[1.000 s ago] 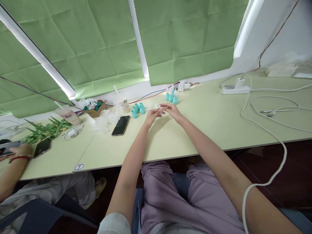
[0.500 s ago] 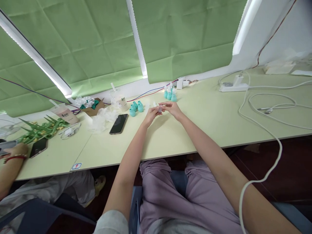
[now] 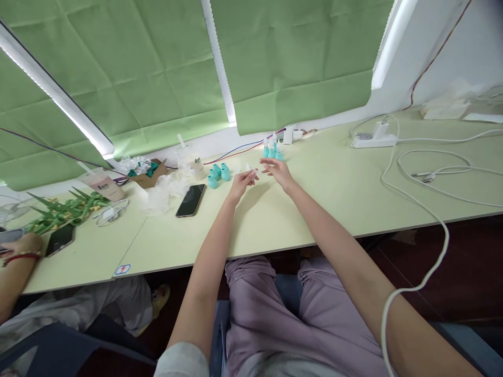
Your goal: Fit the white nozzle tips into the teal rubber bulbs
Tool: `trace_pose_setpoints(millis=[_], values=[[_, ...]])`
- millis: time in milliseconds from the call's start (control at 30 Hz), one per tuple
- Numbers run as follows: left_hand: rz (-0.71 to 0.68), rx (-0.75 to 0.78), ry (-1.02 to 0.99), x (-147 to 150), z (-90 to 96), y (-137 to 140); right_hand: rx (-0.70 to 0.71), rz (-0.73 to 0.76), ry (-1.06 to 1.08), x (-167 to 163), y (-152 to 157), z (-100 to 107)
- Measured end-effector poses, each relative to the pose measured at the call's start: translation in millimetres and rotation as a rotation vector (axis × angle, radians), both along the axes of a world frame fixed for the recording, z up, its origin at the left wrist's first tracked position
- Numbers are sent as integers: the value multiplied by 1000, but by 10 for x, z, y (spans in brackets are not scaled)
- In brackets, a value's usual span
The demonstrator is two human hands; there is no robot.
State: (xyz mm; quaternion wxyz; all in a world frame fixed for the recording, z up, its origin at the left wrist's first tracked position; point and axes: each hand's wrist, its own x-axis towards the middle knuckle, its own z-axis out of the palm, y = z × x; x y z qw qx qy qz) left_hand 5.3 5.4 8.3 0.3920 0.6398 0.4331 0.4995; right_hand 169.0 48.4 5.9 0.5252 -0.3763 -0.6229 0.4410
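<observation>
My left hand (image 3: 243,186) is closed, its thumb and fingers pinching a small clear plastic piece (image 3: 255,171) whose shape is hard to make out. Just to the right, my right hand (image 3: 278,174) is open and apart from it, fingers loosely bent. Behind my hands stand several teal rubber bulbs with white pointed nozzles (image 3: 272,152). Left of them is a cluster of teal rubber bulbs (image 3: 219,175) with open necks. Small whitish pieces (image 3: 247,167) lie behind my left hand, partly hidden by it.
A phone (image 3: 190,200), crumpled clear plastic bags (image 3: 164,191), a drink cup (image 3: 192,163) and a cardboard box (image 3: 151,177) stand left. A white power strip (image 3: 374,140) and loose cables are on the right; one cable crosses my right arm. A co-worker's hand (image 3: 23,245) is far left.
My hands were together around the clear piece. Now the right hand has drawn away with its fingers apart, and the piece stays at my left fingertips.
</observation>
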Motion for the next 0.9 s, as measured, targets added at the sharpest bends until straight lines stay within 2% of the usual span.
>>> trace_pose_setpoints(millis=[67, 133, 167, 233, 333, 467, 600, 667, 767, 900], values=[[7, -7, -12, -18, 19, -10, 29, -283, -157, 116, 59, -13], [1, -15, -14, -32, 29, -20, 57, -459, -369, 230, 112, -66], [-5, -20, -9, -37, 30, -22, 56, -480, -473, 274, 134, -105], [-16, -36, 2, -39, 21, -19, 30, -427, -635, 322, 165, -190], [-19, -59, 21, -22, -5, -8, 15, -323, -729, 309, 177, -274], [-32, -94, 55, 16, -28, -4, 56, -288, -562, 213, 139, -221], [-5, -60, 62, 17, -22, 2, 41, -119, -287, 123, 85, -85], [26, -32, 49, -3, -18, 13, 39, -91, -191, 107, 73, -41], [37, -6, 2, -37, -25, 33, 17, -98, -59, 121, 79, -11], [-3, -3, -55, -54, -58, 70, -1, -1, 39, 130, 88, -7]])
